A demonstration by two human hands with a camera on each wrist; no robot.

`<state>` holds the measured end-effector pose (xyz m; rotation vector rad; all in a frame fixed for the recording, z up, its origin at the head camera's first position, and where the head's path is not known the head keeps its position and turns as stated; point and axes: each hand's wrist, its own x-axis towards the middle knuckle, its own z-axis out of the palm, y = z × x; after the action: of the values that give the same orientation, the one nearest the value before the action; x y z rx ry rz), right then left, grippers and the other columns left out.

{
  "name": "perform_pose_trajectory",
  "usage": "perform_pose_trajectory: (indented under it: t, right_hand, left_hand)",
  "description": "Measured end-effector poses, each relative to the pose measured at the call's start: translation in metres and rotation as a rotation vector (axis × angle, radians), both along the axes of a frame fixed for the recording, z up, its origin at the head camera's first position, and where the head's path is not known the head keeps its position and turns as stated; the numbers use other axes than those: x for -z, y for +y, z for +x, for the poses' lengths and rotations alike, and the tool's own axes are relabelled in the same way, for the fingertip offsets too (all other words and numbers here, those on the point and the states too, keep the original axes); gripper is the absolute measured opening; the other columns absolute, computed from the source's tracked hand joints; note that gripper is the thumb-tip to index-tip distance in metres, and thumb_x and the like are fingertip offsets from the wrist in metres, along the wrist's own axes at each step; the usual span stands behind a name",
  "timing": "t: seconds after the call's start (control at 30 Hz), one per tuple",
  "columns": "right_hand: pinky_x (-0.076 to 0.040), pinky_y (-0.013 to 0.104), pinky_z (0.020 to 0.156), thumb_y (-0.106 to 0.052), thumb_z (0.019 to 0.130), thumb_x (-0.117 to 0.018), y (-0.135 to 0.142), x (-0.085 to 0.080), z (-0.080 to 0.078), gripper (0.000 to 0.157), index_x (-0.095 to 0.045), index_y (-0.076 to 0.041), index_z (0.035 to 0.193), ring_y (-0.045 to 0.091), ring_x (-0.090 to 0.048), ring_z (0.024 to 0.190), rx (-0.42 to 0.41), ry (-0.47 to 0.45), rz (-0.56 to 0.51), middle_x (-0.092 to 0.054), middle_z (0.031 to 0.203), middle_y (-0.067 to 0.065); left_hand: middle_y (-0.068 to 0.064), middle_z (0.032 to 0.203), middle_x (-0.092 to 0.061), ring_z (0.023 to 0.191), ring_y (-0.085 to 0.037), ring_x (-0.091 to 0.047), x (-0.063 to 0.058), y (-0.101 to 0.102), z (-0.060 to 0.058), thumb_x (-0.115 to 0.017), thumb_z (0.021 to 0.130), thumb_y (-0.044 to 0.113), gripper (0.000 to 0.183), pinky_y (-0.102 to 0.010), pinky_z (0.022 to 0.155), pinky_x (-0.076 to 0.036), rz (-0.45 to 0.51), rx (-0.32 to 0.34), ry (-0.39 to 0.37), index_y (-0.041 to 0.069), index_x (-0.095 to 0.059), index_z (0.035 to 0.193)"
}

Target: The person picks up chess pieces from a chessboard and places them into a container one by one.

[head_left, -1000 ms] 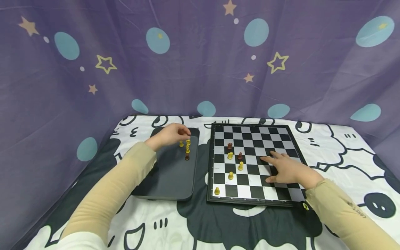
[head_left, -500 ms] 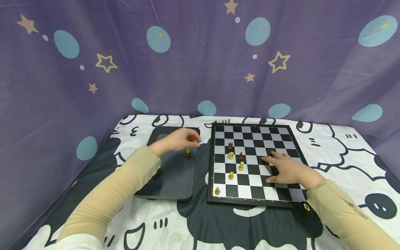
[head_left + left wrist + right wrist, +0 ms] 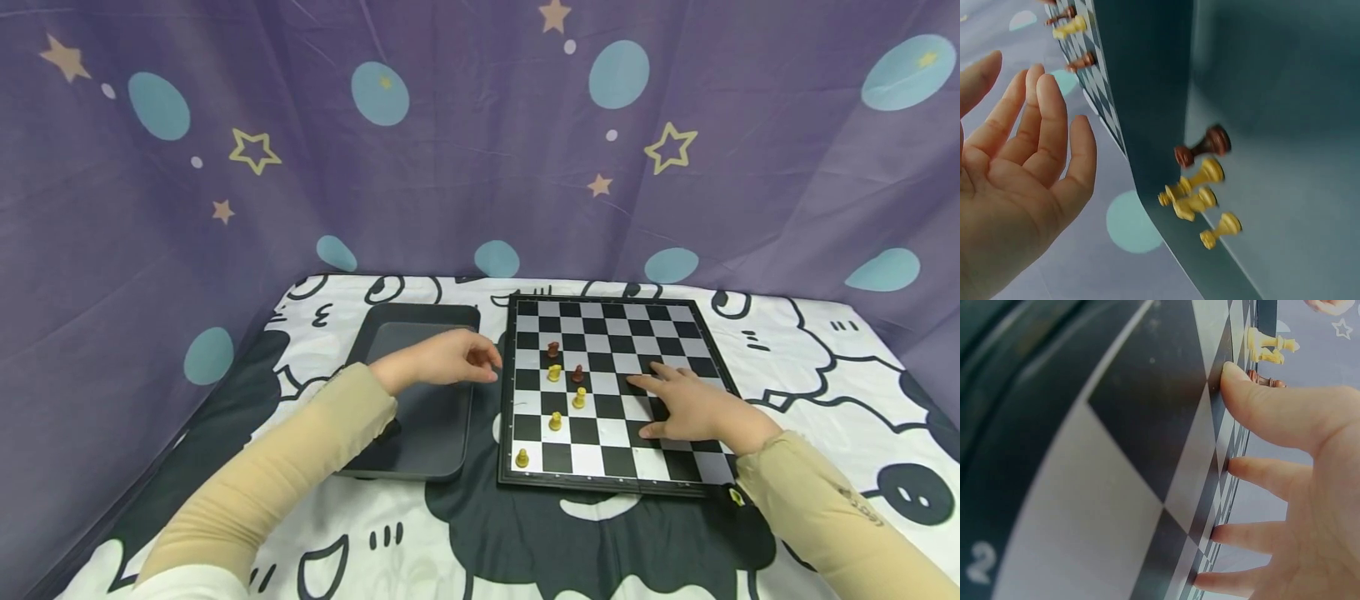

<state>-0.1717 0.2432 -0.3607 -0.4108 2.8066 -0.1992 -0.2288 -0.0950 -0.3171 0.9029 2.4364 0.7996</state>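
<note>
My left hand (image 3: 450,358) hovers over the right rim of a dark grey tray (image 3: 423,454), between it and the chessboard (image 3: 637,321). Its fingers are loosely bent, with nothing visible between them in the left wrist view. Inside the tray, a brown chess piece (image 3: 1207,145) stands near several yellow ones, among them a yellow knight (image 3: 1195,203); the head view hides these behind the hand. My right hand (image 3: 686,408) rests on the right half of the board, fingers spread and fingertips touching the squares.
On the board's left side stand a brown knight (image 3: 552,349), a yellow knight (image 3: 554,372), another brown piece (image 3: 577,374), a yellow rook (image 3: 579,397), a further yellow piece (image 3: 556,422) and a yellow pawn (image 3: 522,457). A patterned cloth (image 3: 390,533) lies underneath; a purple curtain (image 3: 480,183) hangs behind.
My left hand has moved right and toward me, from above the tray's pieces to its right rim. The right hand and the pieces on the board stay put.
</note>
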Motion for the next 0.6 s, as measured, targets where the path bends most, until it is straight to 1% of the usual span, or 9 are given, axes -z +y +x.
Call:
perform_pose_trajectory:
  t: [0.13,0.37,0.5,0.6]
  right_hand:
    - [-0.033,0.071,0.093,-0.048,0.073,-0.076,0.0,0.0,0.0,0.081,-0.047,-0.013,0.14,0.061,-0.027,0.127,0.005,0.0,0.002,-0.03,0.145,0.034]
    - [-0.033,0.07,0.092,-0.048,0.074,-0.076,0.001,0.0,-0.001,0.08,-0.047,-0.012,0.139,0.061,-0.028,0.127,-0.006,0.004,-0.004,-0.03,0.144,0.034]
    - [-0.033,0.071,0.092,-0.048,0.073,-0.076,0.001,0.0,-0.001,0.08,-0.047,-0.013,0.139,0.061,-0.029,0.126,-0.007,0.007,-0.001,-0.031,0.144,0.034]
    - [-0.033,0.071,0.092,-0.049,0.073,-0.076,0.001,0.0,0.0,0.081,-0.047,-0.013,0.139,0.062,-0.028,0.126,-0.002,0.005,0.003,-0.031,0.144,0.035]
  left_hand:
    - [-0.003,0.091,-0.066,0.082,-0.008,-0.06,0.002,0.008,0.007,-0.065,0.09,0.016,0.024,-0.022,0.073,-0.049,-0.028,0.048,-0.04,0.001,-0.065,0.109]
    - [0.001,0.086,-0.065,0.074,-0.005,-0.055,0.009,0.021,0.019,-0.064,0.091,0.017,0.024,-0.019,0.068,-0.045,-0.097,0.133,-0.138,0.005,-0.065,0.112]
    - [0.001,0.086,-0.065,0.073,-0.004,-0.056,0.012,0.027,0.027,-0.064,0.091,0.017,0.025,-0.02,0.066,-0.045,-0.123,0.179,-0.185,0.006,-0.066,0.113]
    - [0.002,0.087,-0.065,0.074,-0.004,-0.056,0.015,0.032,0.032,-0.065,0.09,0.017,0.023,-0.019,0.066,-0.046,-0.144,0.212,-0.205,0.007,-0.067,0.111]
